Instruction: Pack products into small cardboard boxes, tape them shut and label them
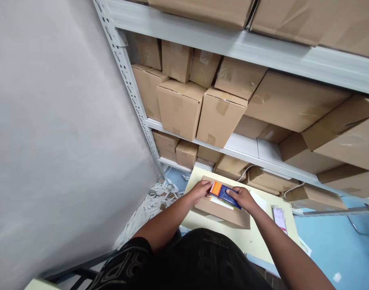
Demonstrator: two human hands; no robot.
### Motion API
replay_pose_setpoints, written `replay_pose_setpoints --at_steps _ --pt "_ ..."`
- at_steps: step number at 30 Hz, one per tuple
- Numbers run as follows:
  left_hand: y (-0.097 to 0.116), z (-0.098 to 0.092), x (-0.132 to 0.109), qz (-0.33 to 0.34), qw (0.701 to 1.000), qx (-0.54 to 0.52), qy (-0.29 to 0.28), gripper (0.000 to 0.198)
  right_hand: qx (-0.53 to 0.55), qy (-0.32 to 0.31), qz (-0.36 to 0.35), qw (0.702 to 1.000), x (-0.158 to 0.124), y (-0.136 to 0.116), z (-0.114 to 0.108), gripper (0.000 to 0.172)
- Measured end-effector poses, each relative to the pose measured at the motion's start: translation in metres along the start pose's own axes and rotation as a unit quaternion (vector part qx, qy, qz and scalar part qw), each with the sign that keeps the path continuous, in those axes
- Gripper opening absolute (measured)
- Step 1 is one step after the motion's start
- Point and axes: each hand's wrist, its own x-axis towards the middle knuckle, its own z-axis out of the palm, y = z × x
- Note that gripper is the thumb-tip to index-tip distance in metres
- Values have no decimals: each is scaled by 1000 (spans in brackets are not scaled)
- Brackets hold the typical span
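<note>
Packet [223, 193] is over the box [222, 215] on our bench [262, 235], right fingers [232, 193] clasping it, left fingers [207, 183] at its orange end, hold unclear; should our right grip slacken, it may slip.

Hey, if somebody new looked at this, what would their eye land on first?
Probably the orange-and-blue packet, bright between the left hand and right hand, above a cardboard box on the pale yellow table. Next might come the brown cartons crowding the metal rack beyond the table, then the white scraps littering the floor to its left.
</note>
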Motion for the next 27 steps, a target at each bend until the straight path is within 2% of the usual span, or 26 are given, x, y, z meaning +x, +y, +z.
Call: replay_pose_setpoints --at_steps 3,6,8,10,13,15,17,20,24,27 --pt "-4 3 2 9 999 37 12 39 -11 -8 -21 1000 5 -3 -4 52" --pt "-6 6 3 52 991 100 72 30 -45 -21 -21 999 8 -9 -11 54" --pt "-3 1 3 91 977 162 109 26 -56 -37 -12 998 9 -14 -18 54" --pt "4 -12 1 123 954 230 145 25 -65 -52 -3 997 9 -17 -26 56" --pt "12 -45 -8 149 909 320 220 27 -105 -52 6 993 9 -17 -35 60" --pt "9 -68 -13 144 880 366 267 29 -139 -51 7 989 8 -18 -35 61" --pt "-3 -84 -15 124 862 395 293 29 -176 -53 -2 983 7 -22 -30 60" --pt "-30 -90 -10 95 860 408 292 26 -229 -51 -8 972 6 -31 -21 58" --pt "-62 -77 3 81 872 405 263 26 -260 -49 9 964 6 -40 -14 58" --pt "-76 -69 7 68 883 405 227 25 -260 -54 18 964 5 -40 -13 58"
